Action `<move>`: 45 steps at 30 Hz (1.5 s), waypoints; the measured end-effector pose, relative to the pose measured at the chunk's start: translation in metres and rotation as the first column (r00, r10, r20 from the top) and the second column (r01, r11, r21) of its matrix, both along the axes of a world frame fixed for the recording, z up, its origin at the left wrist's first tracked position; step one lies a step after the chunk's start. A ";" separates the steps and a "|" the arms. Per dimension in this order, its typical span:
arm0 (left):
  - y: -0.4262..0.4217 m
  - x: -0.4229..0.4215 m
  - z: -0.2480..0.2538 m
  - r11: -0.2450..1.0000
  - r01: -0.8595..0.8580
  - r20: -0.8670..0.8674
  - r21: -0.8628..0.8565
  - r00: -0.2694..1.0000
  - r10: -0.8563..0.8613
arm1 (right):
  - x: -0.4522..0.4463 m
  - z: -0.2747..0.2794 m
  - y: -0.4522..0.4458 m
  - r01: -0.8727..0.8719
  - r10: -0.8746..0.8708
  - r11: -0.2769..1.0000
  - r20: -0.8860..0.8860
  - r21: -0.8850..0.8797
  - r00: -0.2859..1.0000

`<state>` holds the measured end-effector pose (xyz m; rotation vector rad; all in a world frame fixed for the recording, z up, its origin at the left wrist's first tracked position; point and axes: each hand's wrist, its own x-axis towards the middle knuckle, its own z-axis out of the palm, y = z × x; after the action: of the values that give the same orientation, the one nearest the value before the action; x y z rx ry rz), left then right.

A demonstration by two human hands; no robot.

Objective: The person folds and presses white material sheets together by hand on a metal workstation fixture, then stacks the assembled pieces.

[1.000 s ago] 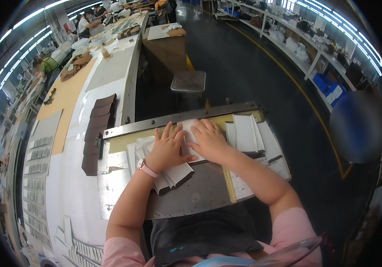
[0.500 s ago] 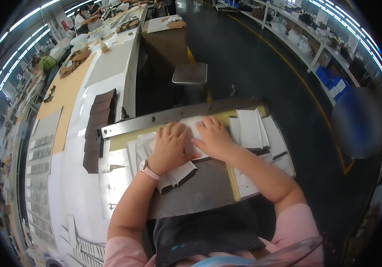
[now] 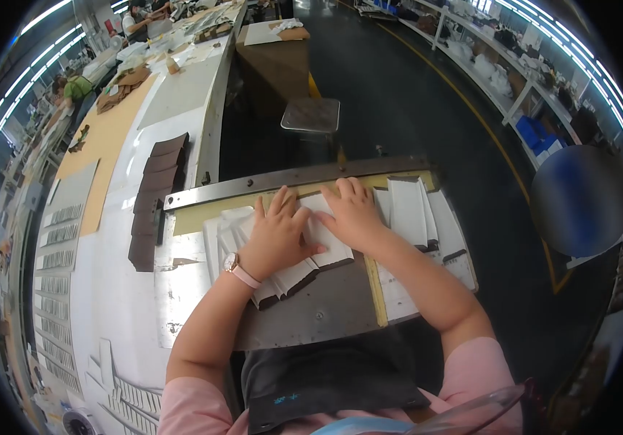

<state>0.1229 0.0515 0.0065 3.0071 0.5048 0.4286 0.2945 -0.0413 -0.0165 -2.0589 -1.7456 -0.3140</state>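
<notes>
My left hand [image 3: 276,235], with a watch and a pink band at the wrist, lies fingers spread over overlapping white-faced strips with dark brown edges. My right hand [image 3: 355,216] rests to its right, fingers extended near the metal bar. Between and under both hands is a white-faced piece [image 3: 333,250], partly covered by them. Below my left palm, another white strip [image 3: 293,277] shows its dark lower edge. All of this lies on a metal plate [image 3: 304,319] with a yellowish band along the metal bar [image 3: 282,178].
More white strips [image 3: 409,210] lie right of my right hand. A dark brown stack of pieces [image 3: 158,199] sits on the white table [image 3: 115,290] at left. Beyond the bar stand a stool [image 3: 311,114] and a brown box [image 3: 271,69]. Shelves run along the right; people work at far left.
The white piece between my hands now shows more of its surface and lower edge. My left fingers have spread wider, and my right hand has shifted slightly upward. The view has tilted a little.
</notes>
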 end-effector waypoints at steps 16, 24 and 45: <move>0.046 -0.025 0.007 0.983 0.016 0.213 -0.184 0.977 0.024 | 0.005 0.032 -0.025 -0.043 -0.020 0.990 -0.434 -0.136 0.901; 0.084 -0.037 -0.008 0.882 -0.202 0.168 -0.426 0.940 0.297 | 0.024 0.066 -0.037 -0.008 -0.005 0.991 -0.098 -0.132 0.995; 0.073 -0.024 -0.016 0.944 -0.250 0.243 -0.216 0.923 0.300 | -0.052 0.028 -0.032 -0.698 0.716 0.692 0.049 -0.184 0.696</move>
<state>0.0993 0.1245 -0.0095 2.6497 0.8923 0.7576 0.2424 -0.0738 0.0115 -1.2891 -2.5448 -0.0531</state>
